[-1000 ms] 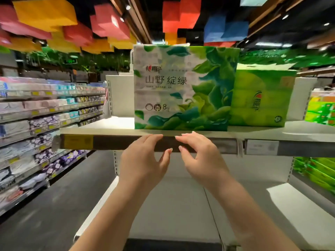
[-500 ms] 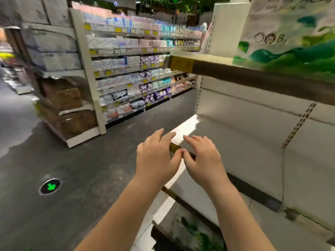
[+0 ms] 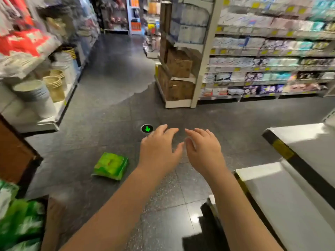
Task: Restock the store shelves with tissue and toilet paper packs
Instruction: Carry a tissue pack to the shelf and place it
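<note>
Head view, from your left: a box [image 3: 23, 227] at the bottom corner holds green packs, blurred, so you cannot count them or read their wrap. Further right, a single green pack [image 3: 111, 165] lies flat on the floor [image 3: 101, 109], apart from everything and just left of your left forearm. Judge it light and soft: a film wrap over paper, which will dent under the fingers and may slide a little, though nothing in it should break. Take it across its short sides, one hand each end, or pinch one edge if you carry it alone; the film corners give the surest hold. Your left hand [image 3: 159, 151] hangs over the floor with fingers spread and relaxed, holding nothing and touching nothing. Your right hand [image 3: 204, 151] is just beside it, thumbs nearly meeting, fingers likewise loose and apart, also empty. To the right, the white shelves [image 3: 290, 205] you are filling show bare boards in this view, well apart from the pack, so expect a bend down and a turn back.
</note>
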